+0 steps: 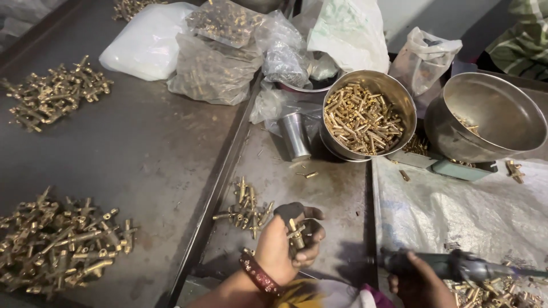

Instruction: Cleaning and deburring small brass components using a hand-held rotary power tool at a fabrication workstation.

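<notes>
Metal worktable [154, 148]: grey, strewn with brass pieces. Steel bowl [399, 94]: filled with brass pins, well beyond both hands. Power driver [451, 265]: dark, right hand [419, 282] wrapped closed around its grip. Left hand [282, 242]: fingers curled, pinching the brass fitting [295, 232] upright, left of the driver's tip.

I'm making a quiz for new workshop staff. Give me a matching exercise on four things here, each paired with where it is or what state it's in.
Things:
1. left hand
2. right hand
3. upright steel bowl
4. tilted steel bowl

States:
a. nearly empty
b. grips a dark power tool
c. full of small brass pieces
d. holds a brass fitting

Pairs: 1-d, 2-b, 3-c, 4-a
</notes>
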